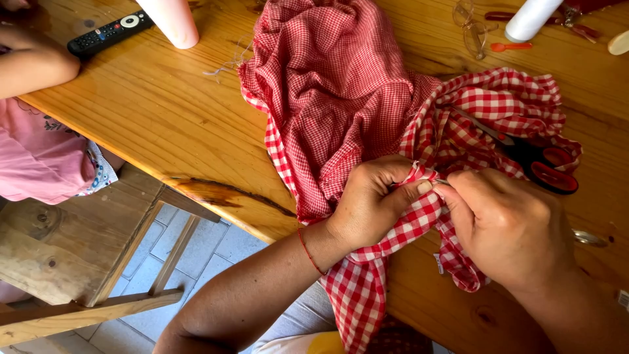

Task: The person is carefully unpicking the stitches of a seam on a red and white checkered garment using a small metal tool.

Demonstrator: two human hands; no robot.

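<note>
A red and white checked cloth (334,92) lies bunched on the wooden table (157,111). My left hand (373,200) pinches a folded edge of the larger-check part of the cloth between thumb and fingers. My right hand (508,226) is closed right beside it, fingertips meeting the same fold; a thin needle-like tip seems to show between the fingers, too small to be sure. Scissors with red and black handles (534,160) rest on the cloth just beyond my right hand.
A black remote control (108,33) and a pale pink cone (171,23) stand at the far left. A white spool (529,18), clear glasses (470,29) and small red tools lie far right. A person in a pink top (39,157) sits at left on a wooden bench (72,242).
</note>
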